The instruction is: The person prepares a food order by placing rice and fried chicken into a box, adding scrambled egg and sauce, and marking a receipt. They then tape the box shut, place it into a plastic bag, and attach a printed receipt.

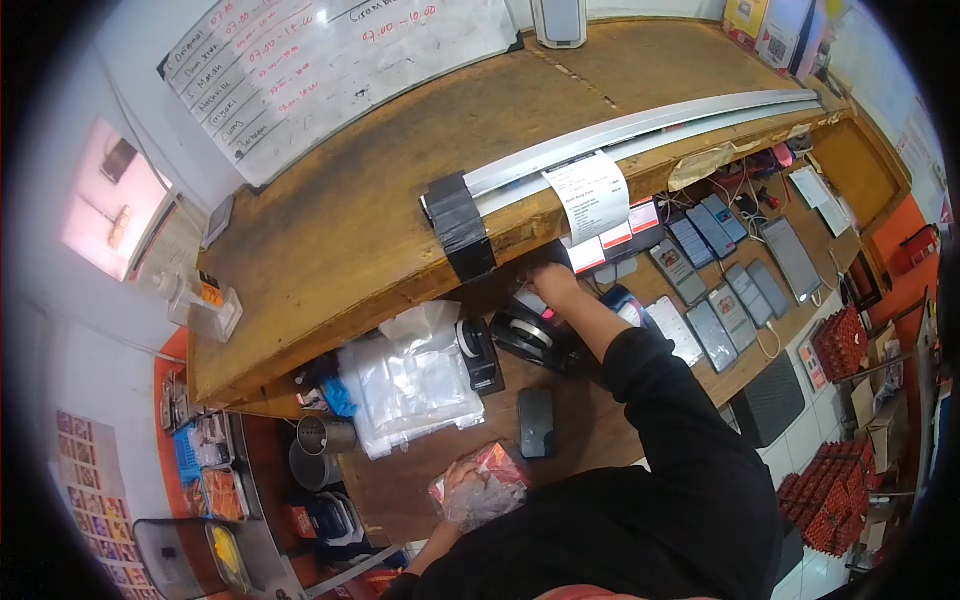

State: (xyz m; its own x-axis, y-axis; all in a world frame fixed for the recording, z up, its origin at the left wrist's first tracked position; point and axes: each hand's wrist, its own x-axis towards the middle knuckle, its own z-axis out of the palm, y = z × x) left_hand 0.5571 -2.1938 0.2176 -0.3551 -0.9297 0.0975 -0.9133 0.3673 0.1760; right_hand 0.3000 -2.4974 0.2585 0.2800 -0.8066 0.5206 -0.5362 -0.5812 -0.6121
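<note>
My left hand (464, 477) is closed on a red box (503, 462) wrapped in a clear plastic bag, low over the brown table near my body. My right hand (546, 281) reaches in under the raised wooden shelf, its fingertips partly hidden in shadow by the shelf edge. Just below that hand stands a black tape dispenser (528, 338), with a small pink-and-white item (536, 303) beside it. A second tape dispenser (480, 357) is to its left. Between the dispensers and my body lies a black phone (537, 422).
Clear plastic bags (415, 390) lie stacked at left, near a metal cup (325, 435). Several phones (712, 335) and cables cover the right side. A printed receipt (588, 195) hangs from the metal rail (640, 130) along the shelf (350, 250).
</note>
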